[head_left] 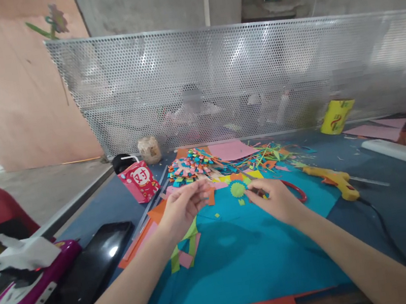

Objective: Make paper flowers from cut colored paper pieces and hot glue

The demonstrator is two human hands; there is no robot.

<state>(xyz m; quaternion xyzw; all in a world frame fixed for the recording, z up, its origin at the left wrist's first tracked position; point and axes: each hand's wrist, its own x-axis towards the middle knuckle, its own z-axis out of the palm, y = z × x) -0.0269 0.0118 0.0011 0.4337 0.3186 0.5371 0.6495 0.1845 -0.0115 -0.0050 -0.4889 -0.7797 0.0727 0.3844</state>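
A small round paper flower (237, 189), with a lime-green middle and a blue fringed rim, is held up above the blue paper sheet (240, 264). My right hand (274, 197) pinches it by its right edge between thumb and fingertips. To the left of the flower and apart from it, my left hand (186, 206) has its thumb and index finger drawn together and the other fingers curled. Whatever may be between those fingertips is too small to make out. Cut paper strips (188, 252) in green and pink lie below my left hand. Red-handled scissors (297, 191) rest partly hidden behind my right hand.
A pile of colourful fringed paper pieces (193, 164) and loose scraps (268, 154) lie at the back. A yellow glue gun (333, 180) with its cord is at right. Leftward are a red drink carton (139, 182), a black phone (80, 279) and a purple power strip (32, 292). A perforated metal screen (190, 72) borders the table.
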